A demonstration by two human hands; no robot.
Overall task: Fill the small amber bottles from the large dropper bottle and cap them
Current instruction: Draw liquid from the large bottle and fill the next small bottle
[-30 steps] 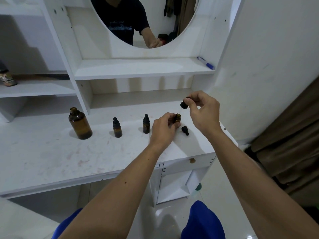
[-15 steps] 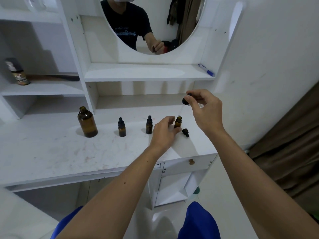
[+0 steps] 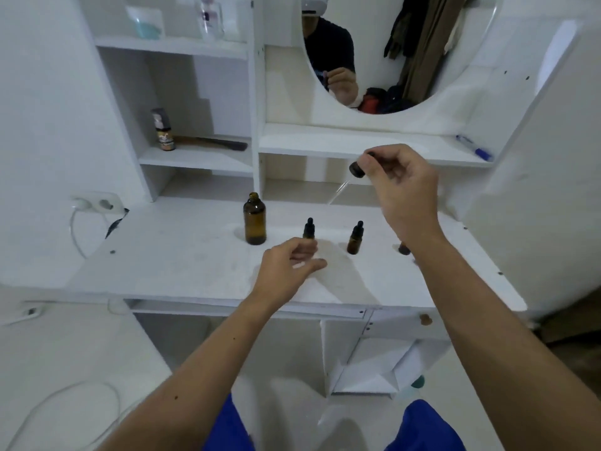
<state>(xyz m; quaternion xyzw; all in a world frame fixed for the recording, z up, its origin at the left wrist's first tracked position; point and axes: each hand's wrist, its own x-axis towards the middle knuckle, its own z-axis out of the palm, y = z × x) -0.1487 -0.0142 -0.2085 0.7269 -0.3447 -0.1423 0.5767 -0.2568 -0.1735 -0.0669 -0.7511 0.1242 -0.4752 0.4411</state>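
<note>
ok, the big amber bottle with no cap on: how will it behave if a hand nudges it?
The large amber bottle looks like glass, so probably stiff, smooth and breakable. It stands tall on a fairly narrow base, so a push near the neck may tip it. Its mouth is open, so tipping would likely spill any contents.

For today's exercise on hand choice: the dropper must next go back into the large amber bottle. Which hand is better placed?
The right hand: it already pinches the dropper above the desk. The left hand is empty, nearer the open large amber bottle.
</note>
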